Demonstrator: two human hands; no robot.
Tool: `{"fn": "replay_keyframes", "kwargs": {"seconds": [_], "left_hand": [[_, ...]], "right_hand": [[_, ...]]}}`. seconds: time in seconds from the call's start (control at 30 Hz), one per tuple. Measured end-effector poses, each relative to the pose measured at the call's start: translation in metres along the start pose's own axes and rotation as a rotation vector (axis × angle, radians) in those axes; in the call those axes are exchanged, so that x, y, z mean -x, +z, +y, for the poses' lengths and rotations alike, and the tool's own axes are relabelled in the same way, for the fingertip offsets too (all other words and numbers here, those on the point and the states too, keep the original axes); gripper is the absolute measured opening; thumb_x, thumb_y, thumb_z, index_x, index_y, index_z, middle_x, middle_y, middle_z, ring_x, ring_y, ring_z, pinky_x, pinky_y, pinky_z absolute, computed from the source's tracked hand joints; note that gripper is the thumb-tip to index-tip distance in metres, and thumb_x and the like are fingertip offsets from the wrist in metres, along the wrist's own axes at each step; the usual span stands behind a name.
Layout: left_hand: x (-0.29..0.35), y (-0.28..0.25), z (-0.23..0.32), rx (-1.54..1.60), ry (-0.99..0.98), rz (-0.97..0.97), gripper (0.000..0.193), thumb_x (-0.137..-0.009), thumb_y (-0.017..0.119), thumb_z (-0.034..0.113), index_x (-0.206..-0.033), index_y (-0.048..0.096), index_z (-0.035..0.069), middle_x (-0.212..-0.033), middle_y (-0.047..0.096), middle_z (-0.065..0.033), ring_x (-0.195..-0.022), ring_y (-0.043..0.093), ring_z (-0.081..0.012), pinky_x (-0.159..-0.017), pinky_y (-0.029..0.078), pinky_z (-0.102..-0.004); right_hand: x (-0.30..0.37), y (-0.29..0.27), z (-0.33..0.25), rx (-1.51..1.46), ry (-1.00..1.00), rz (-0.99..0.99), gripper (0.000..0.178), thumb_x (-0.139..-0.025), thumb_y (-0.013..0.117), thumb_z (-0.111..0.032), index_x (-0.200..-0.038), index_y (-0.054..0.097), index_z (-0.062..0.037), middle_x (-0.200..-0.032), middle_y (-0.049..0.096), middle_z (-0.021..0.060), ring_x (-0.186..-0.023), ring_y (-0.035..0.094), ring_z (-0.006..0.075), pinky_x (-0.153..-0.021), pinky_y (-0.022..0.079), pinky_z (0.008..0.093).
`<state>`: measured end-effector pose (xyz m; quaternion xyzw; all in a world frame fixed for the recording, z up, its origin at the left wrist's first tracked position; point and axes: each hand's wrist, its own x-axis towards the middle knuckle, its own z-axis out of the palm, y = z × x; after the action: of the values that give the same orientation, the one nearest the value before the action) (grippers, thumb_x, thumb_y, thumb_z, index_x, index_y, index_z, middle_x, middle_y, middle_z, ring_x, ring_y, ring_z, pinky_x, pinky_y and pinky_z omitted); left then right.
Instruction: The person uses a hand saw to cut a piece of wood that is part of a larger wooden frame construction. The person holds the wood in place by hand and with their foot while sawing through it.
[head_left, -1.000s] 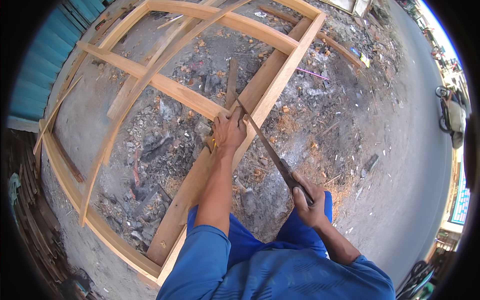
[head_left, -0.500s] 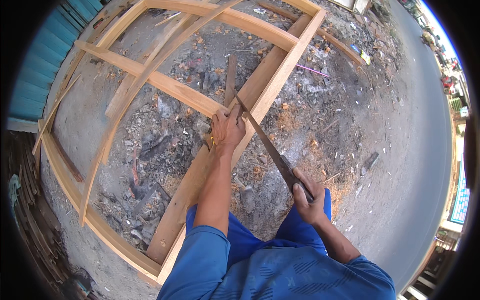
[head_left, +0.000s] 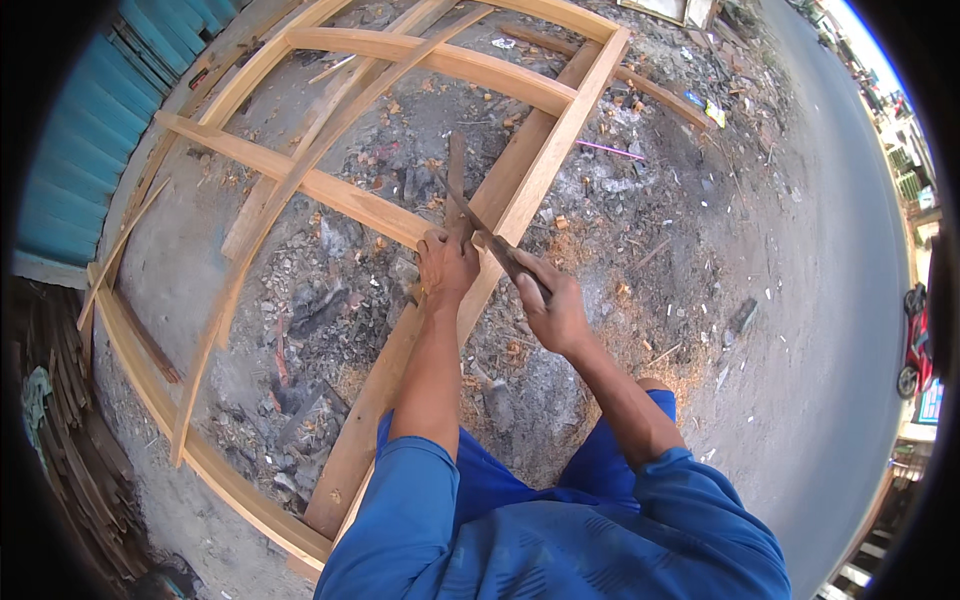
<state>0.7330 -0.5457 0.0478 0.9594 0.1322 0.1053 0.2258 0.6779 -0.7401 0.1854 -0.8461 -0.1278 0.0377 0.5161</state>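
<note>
My right hand (head_left: 553,308) is closed round the dark handle of a handsaw (head_left: 492,242). The saw blade slants away to the upper left, lying across the side rail of a wooden frame (head_left: 548,167) where a crosspiece (head_left: 365,203) meets it. Just left of the blade, my left hand (head_left: 447,266) grips the crosspiece at this joint, its fingertips close to the saw. How deep the blade sits in the wood cannot be made out. A wide plank (head_left: 372,415) runs under the rail, partly covered by my left forearm.
Long thin strips (head_left: 262,222) lie across the frame at the left. Charred rubble and wood shavings (head_left: 575,240) cover the ground. A teal wall (head_left: 75,165) and stacked old boards (head_left: 70,425) border the left. A paved road (head_left: 850,330) curves along the right, with a red vehicle (head_left: 916,340) beyond it.
My right hand has pushed the saw forward and up-left, so its handle is now close to the rail. My left hand stays at the joint. A red vehicle has appeared at the far right.
</note>
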Motion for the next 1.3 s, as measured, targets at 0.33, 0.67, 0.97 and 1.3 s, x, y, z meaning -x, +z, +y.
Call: {"fn": "replay_keyframes", "kwargs": {"seconds": [0.33,0.67,0.97,1.3], "left_hand": [[-0.006,0.003,0.02,0.081,0.023,0.015,0.04,-0.089,0.066,0.024,-0.129,0.065,0.027,-0.111,0.055,-0.0159,-0.109,0.054,-0.0382,-0.094,0.047,-0.0512],[0.005,-0.009,-0.022,-0.01,-0.052,0.068,0.05,-0.09,0.069,0.028,-0.135,0.058,0.008,-0.119,0.056,-0.0185,-0.115,0.053,-0.0388,-0.101,0.044,-0.0512],[-0.01,0.003,-0.003,0.026,-0.054,0.024,0.051,-0.09,0.068,0.028,-0.136,0.058,0.006,-0.119,0.056,-0.0183,-0.115,0.054,-0.0384,-0.101,0.044,-0.0507],[-0.014,0.003,0.016,0.07,-0.003,-0.014,0.049,-0.09,0.067,0.027,-0.134,0.06,0.006,-0.119,0.056,-0.0176,-0.114,0.054,-0.0377,-0.098,0.045,-0.0516]], "right_hand": [[-0.053,0.024,0.028,-0.097,0.018,0.089,0.038,-0.096,0.062,-0.01,-0.132,0.063,0.0045,-0.115,0.072,0.0231,-0.108,0.071,0.0268,-0.094,0.053,0.0332],[0.059,-0.022,0.001,-0.125,0.04,-0.032,0.038,-0.098,0.06,-0.01,-0.133,0.063,0.0051,-0.126,0.068,0.0249,-0.107,0.072,0.0303,-0.094,0.054,0.0385],[-0.007,-0.011,0.003,-0.064,0.033,-0.066,0.036,-0.099,0.057,-0.009,-0.132,0.063,0.0048,-0.125,0.069,0.0249,-0.107,0.072,0.0312,-0.095,0.054,0.0388],[-0.11,0.037,0.015,0.06,0.013,-0.002,0.037,-0.095,0.061,-0.016,-0.126,0.067,0.0034,-0.114,0.071,0.0275,-0.106,0.071,0.0378,-0.093,0.054,0.0383]]}}
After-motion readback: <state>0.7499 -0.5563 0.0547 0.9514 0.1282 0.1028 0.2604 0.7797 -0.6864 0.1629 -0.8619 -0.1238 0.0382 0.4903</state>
